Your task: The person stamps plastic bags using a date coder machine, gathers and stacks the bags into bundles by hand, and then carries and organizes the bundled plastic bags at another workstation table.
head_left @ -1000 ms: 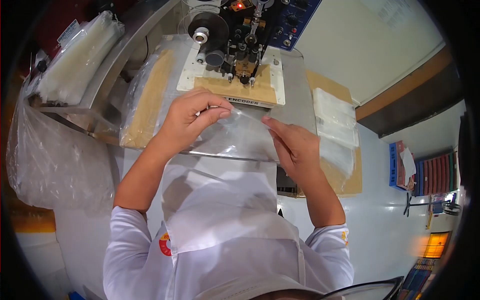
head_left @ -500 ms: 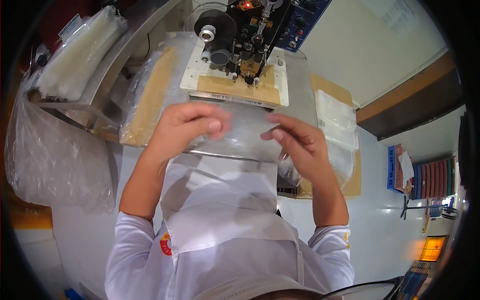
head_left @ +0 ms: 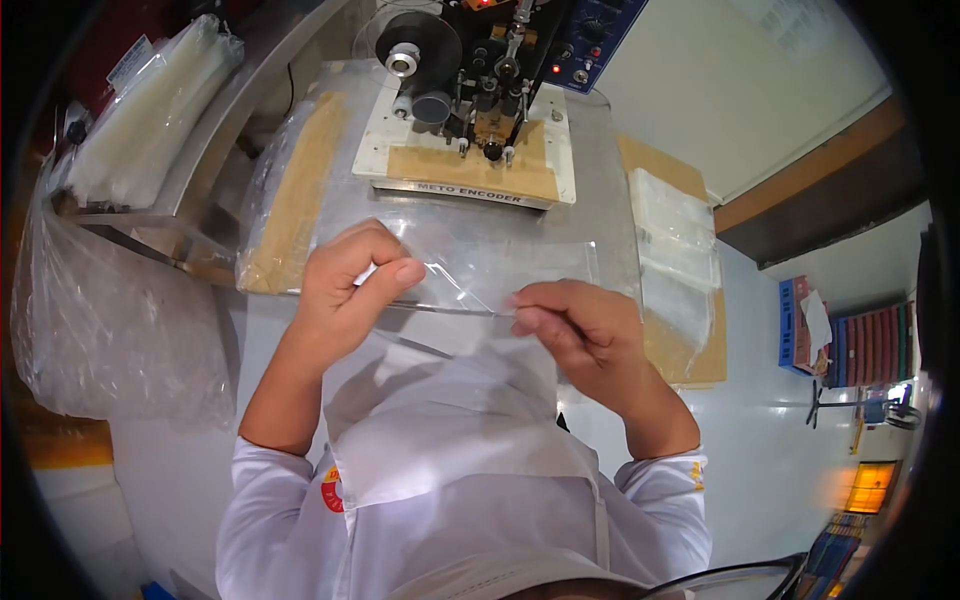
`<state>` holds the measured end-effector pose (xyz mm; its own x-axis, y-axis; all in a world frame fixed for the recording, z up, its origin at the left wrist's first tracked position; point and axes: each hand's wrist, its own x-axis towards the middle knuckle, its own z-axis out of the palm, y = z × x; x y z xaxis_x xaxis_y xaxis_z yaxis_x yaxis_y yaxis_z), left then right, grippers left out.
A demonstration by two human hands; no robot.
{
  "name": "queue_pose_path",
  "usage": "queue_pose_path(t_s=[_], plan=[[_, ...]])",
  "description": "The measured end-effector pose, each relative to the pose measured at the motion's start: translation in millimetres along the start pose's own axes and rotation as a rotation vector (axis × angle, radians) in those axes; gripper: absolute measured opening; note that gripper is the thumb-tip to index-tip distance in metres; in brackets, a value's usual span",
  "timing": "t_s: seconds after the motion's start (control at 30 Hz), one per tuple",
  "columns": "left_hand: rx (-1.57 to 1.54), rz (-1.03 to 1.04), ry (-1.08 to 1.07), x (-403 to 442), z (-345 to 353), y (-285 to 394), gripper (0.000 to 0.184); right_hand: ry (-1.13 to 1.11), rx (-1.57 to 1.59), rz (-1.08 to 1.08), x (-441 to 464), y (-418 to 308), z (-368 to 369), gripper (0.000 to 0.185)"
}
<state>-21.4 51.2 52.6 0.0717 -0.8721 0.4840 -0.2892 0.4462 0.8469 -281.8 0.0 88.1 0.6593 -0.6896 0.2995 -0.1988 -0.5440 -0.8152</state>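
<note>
A clear plastic bag point(head_left: 470, 270) stretches between my two hands, above the front edge of the metal table point(head_left: 370, 225). My left hand point(head_left: 355, 285) is closed on the bag's left end, thumb against the curled fingers. On the other side, my right hand point(head_left: 585, 335) pinches the lower edge of the bag between thumb and fingers. Part of the bag spreads flat to the right, behind my right fingertips. Just beyond the hands stands a machine point(head_left: 490, 100) marked METO ENCODER, with tan tape on its white base point(head_left: 375, 150).
Clear bags point(head_left: 675, 260) lie on cardboard point(head_left: 712, 345) at the right. A wrapped tan bundle point(head_left: 298, 190) lies left of the machine. Farther left, a metal rack point(head_left: 215, 150) holds a pack of clear bags point(head_left: 150, 130). Binders point(head_left: 870, 345) stand at the far right.
My hands were apart and blurred half a second ago. Now they are lower and nearer my body, with the clear bag stretched between them.
</note>
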Motion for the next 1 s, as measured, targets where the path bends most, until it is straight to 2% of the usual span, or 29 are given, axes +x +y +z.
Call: queue_pose_path(t_s=[0.1,0.2,0.27,0.3,0.37,0.4,0.5,0.6,0.7,1.0], plan=[[-0.376,-0.229,-0.057,6,-3,19,0.006,0.007,-0.047,0.0,3,-5,-7,0.02],[-0.233,-0.203,-0.146,6,-13,19,0.012,-0.071,-0.09,0.017,7,-17,-15,0.022],[-0.123,-0.11,-0.218,13,-19,6,0.017,-0.085,-0.107,-0.004,11,-17,-17,0.024],[-0.069,-0.064,-0.254,19,-21,1,0.02,-0.019,-0.234,-0.092,16,-11,-20,0.026],[0.117,0.08,-0.035,40,-6,7,0.024,0.113,-0.487,-0.267,26,11,-29,0.031],[0.21,0.151,0.077,48,0,9,0.026,0.17,-0.702,-0.304,30,16,-32,0.04],[0.566,0.265,0.047,46,-7,-24,0.027,0.259,-0.95,-0.531,49,71,-30,0.044],[0.665,0.368,-0.043,38,3,-37,0.022,0.208,-0.987,-0.414,49,93,-23,0.044],[0.712,0.396,-0.089,36,16,-38,0.026,0.264,-0.989,-0.327,52,96,-20,0.043],[0.859,0.436,-0.065,63,33,-57,0.026,0.23,-1.059,-0.29,71,112,-27,0.037]])
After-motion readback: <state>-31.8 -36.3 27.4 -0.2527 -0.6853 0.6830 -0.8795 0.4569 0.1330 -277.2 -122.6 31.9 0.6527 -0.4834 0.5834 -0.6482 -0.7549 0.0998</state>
